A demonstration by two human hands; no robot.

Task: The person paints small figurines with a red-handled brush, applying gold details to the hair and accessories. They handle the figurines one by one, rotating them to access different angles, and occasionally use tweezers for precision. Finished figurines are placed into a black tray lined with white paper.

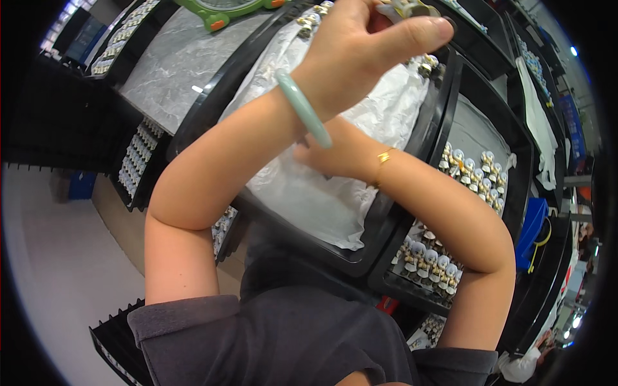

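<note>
Head view, left hand [367, 48] closed around a small white-and-yellowish piece [412, 8], cropped at top, right hand [331, 151] blurred, grip unclear.

The white sheet [309, 209] looks like crinkled paper, the black tray [199, 119] glossy plastic.

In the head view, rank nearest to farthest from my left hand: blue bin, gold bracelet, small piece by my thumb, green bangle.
From your left hand:
1. Small piece, by its thumb
2. Green bangle, left wrist
3. Gold bracelet, right wrist
4. Blue bin, far right
</note>
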